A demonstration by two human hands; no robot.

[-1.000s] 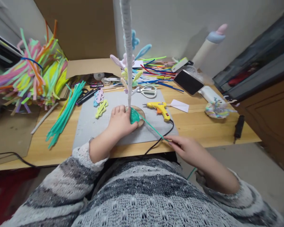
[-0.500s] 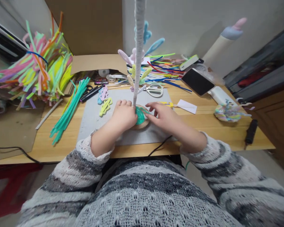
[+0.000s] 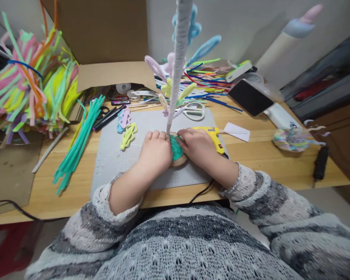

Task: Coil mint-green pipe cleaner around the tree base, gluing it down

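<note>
A round wooden base (image 3: pixel 179 161) stands on the grey cutting mat, topped with a green pipe-cleaner coil (image 3: pixel 175 147). From its back edge rises a tall white-wrapped stem (image 3: pixel 179 50), bearing a blue flower (image 3: pixel 195 28) and pastel pipe-cleaner leaves. My left hand (image 3: pixel 156 152) is closed against the base's left side, knuckles up by the stem's foot; its fingertips are hidden. On the right, my right hand (image 3: pixel 198 146) has its fingers bent together onto the coil's right edge, pressing the green pipe cleaner. Just behind that hand lies a yellow glue gun (image 3: pixel 215 137).
Left of the mat (image 3: pixel 111 167) lie green pipe cleaners (image 3: pixel 78 144) and black pens (image 3: pixel 108 118). Zigzag pipe-cleaner pieces (image 3: pixel 128 136) rest on it. Scissors (image 3: pixel 195 111), a phone (image 3: pixel 250 97), a white card (image 3: pixel 237 131) and a black-handled tool (image 3: pixel 320 165) lie around.
My right hand's fingers have drawn together onto the coil, where they were spread more before. The view has shifted, and more of the glue gun shows. My left hand keeps its place at the base.
</note>
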